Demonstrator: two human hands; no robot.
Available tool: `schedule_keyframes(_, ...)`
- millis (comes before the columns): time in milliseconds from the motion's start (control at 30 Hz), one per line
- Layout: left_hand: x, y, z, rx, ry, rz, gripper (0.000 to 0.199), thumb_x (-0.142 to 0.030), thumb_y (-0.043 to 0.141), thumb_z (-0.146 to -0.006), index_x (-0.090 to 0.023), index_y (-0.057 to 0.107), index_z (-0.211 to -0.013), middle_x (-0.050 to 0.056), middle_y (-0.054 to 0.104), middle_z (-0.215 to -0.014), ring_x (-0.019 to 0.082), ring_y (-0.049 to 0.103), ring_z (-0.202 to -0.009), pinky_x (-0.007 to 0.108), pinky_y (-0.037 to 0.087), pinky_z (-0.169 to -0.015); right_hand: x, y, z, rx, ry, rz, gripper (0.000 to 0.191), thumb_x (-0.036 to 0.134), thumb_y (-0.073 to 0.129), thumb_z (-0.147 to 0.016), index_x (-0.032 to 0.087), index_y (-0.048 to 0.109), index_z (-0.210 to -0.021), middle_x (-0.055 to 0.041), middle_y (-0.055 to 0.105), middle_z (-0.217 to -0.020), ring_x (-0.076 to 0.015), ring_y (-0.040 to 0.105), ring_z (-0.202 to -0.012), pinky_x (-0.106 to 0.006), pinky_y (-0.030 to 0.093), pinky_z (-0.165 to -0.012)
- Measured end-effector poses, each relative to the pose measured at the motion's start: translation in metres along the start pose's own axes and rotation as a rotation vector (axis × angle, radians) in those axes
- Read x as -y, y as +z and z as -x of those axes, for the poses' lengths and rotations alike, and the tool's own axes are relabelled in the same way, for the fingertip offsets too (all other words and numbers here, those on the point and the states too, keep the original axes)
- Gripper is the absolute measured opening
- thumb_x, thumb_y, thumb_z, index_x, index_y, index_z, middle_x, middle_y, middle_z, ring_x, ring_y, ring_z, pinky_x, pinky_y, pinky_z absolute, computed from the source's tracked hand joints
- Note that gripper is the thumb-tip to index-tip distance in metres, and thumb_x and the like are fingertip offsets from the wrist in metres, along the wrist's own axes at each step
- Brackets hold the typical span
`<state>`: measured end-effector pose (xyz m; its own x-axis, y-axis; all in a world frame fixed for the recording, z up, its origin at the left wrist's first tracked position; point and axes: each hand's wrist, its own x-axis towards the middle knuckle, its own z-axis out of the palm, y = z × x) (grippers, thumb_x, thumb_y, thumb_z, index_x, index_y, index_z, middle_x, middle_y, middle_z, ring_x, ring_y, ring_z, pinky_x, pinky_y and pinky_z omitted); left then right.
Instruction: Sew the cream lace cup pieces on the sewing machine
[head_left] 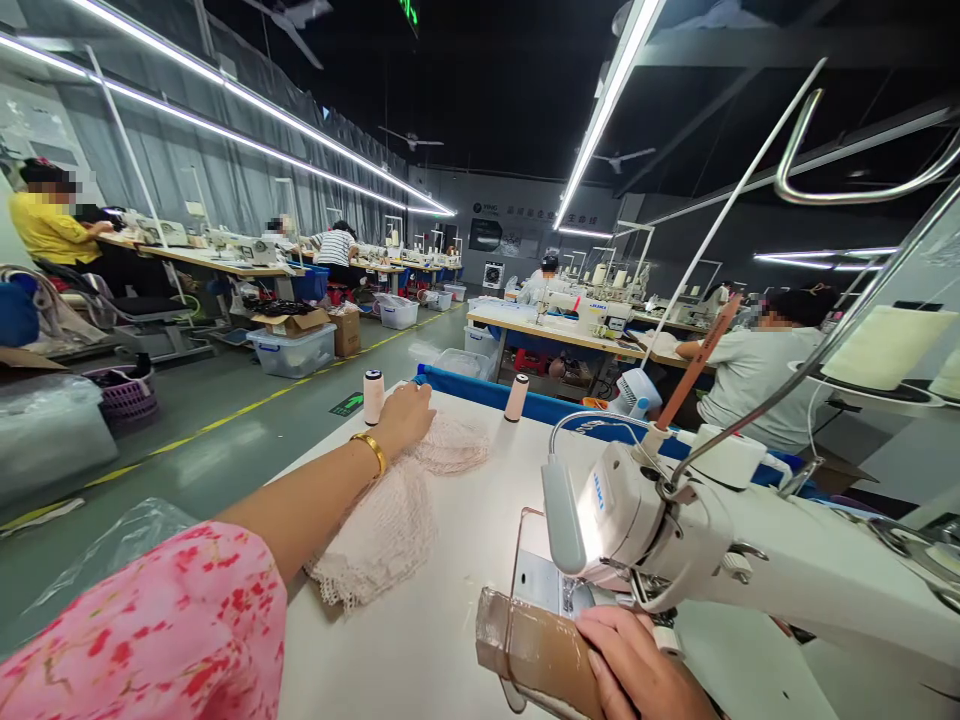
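My left hand [407, 412] reaches to the far edge of the white table, its fingers bent down, beside pale pink lacy fabric [386, 530]; what its fingertips hold, if anything, is hidden. One pink thread spool [373, 398] stands left of that hand, another [516, 398] to its right. Near the front, my right hand [637, 655] rests with its fingers together on a brown, clear-wrapped block [532, 645] beside the needle area of a white sewing machine [630, 510].
A blue cloth [480, 392] hangs along the table's far edge. A lamp arm [564, 515] and a thin metal rod reach over the machine's left side. Right of the machine rise a thread stand and cones [889, 345]. Other people sit at machines beyond.
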<state>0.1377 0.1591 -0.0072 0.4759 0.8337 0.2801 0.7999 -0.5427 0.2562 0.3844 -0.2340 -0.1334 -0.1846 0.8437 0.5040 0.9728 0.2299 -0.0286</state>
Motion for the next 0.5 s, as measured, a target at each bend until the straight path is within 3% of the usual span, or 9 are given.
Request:
schedule_keyframes(100,-0.008,-0.004,0.006,0.013,0.166,-0.022,0.034,-0.038,0.07,-0.107,-0.018,0.068,-0.136,0.012,0.064,-0.146,0.032,0.062,-0.134,0.058,0.05,-0.116,0.001,-0.001,0.0,0.014,0.023,-0.024,0.033,0.021,0.056,-0.104,0.03,0.073,-0.131,-0.0063,0.082,-0.122,-0.023,0.083,-0.101,-0.028,0.07,-0.085)
schedule_keyframes(233,-0.015,-0.002,0.016,0.174,0.363,-0.014,0.033,-0.037,0.078,-0.099,-0.019,0.075,-0.126,0.012,0.07,-0.142,0.032,0.062,-0.135,0.053,0.045,-0.12,0.004,-0.006,-0.002,0.055,0.042,-0.037,0.034,0.02,0.053,-0.106,0.031,0.073,-0.131,-0.0072,0.082,-0.122,-0.0245,0.082,-0.102,-0.03,0.07,-0.085)
schedule_keyframes(400,-0.019,0.001,0.028,0.258,0.383,0.022,0.068,-0.045,0.093,-0.081,-0.025,0.07,-0.142,0.017,0.059,-0.161,0.043,0.049,-0.152,0.059,0.038,-0.125,0.007,-0.008,-0.004,0.045,0.039,-0.029,0.033,0.019,0.052,-0.107,0.029,0.071,-0.132,-0.0065,0.081,-0.123,-0.022,0.082,-0.103,-0.027,0.069,-0.086)
schedule_keyframes(500,-0.019,-0.015,0.035,0.202,0.35,0.072,0.063,-0.044,0.085,-0.093,-0.025,0.063,-0.149,0.015,0.054,-0.165,0.04,0.045,-0.154,0.062,0.036,-0.127,0.002,-0.006,0.001,0.043,0.003,-0.021,0.034,0.021,0.05,-0.109,0.027,0.069,-0.135,-0.0076,0.08,-0.126,-0.022,0.082,-0.104,-0.027,0.069,-0.087)
